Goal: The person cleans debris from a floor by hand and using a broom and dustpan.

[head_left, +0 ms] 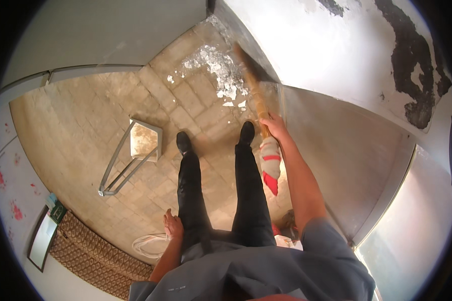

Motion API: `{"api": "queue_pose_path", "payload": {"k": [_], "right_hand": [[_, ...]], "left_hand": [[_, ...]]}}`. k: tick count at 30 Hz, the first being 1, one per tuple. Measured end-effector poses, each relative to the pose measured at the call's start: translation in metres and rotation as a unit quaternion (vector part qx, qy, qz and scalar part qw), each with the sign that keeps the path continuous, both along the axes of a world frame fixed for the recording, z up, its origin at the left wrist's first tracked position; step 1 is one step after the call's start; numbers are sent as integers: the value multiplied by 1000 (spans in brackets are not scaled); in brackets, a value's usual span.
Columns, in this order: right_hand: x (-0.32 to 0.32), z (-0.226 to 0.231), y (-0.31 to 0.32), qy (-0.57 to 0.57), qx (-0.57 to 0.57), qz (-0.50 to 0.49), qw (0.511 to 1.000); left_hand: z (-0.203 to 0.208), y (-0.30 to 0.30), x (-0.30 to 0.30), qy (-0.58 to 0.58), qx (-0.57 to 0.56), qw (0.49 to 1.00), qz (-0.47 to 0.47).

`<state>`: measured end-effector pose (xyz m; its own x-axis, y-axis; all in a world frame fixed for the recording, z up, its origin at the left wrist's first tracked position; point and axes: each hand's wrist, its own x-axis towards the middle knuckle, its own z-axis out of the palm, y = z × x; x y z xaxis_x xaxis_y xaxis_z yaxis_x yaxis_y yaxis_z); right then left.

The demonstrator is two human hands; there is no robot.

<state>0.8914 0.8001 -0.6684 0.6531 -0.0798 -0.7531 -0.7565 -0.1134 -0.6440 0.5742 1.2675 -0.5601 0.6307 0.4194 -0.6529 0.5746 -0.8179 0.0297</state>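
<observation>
My right hand point(274, 126) is closed around the yellowish shaft of a broom point(259, 103), out in front of my right side. Its near end is wrapped in off-white and red cloth and points back toward me. The far end is brown, smeared by motion, and reaches the foot of the wall. Beside it, white flakes of plaster point(218, 67) lie scattered on the brick floor. My left hand point(173, 223) hangs by my left thigh, fingers loosely curled and partly apart, with nothing visible in it.
A metal-framed stool or chair point(145, 140) with a stained seat lies to the left on the floor point(85, 125). Coiled pale cable point(148, 245) sits near my left arm, beside a patterned brown sofa point(93, 253). The right wall point(336, 50) has peeling patches.
</observation>
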Motion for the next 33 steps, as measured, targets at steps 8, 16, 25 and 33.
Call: {"api": "queue_pose_path", "payload": {"k": [8, 16, 25, 33], "right_hand": [[-34, 12, 26, -31, -69, -35, 997], [-33, 27, 27, 21, -5, -17, 1000], [-50, 22, 23, -7, -155, 55, 986], [-51, 22, 31, -14, -179, 40, 983]], "left_hand": [[1, 1, -12, -37, 3, 999, -20], [6, -1, -11, -2, 18, 1000, 4], [-7, 0, -5, -38, -14, 999, -30], [-1, -4, -4, -3, -3, 1000, 4]]}}
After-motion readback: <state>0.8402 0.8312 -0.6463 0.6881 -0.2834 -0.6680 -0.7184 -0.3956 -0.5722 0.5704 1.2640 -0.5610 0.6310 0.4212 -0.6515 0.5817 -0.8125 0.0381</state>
